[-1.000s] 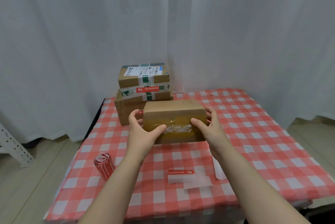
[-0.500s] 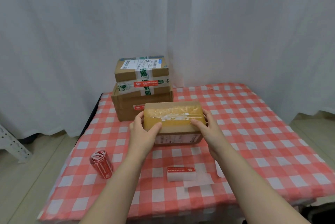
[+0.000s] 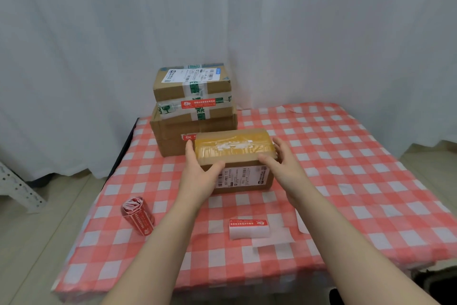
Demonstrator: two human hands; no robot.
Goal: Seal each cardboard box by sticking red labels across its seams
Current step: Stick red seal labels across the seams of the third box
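The left hand [image 3: 197, 176] and right hand [image 3: 288, 171], fingers curled round the taped cardboard box [image 3: 235, 154], are setting it down, freshly tipped seam-up and seemingly ready for a red label [image 3: 248, 222].

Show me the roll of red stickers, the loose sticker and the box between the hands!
roll of red stickers [image 3: 139, 217]: head view, its side.
loose sticker [image 3: 248, 222]: head view, red strip.
box [image 3: 232, 154]: head view, taped top.

Checked table [image 3: 346, 156], large box [image 3: 170, 136], taped box [image 3: 235, 154], label roll [image 3: 138, 215], label strip [image 3: 248, 226]
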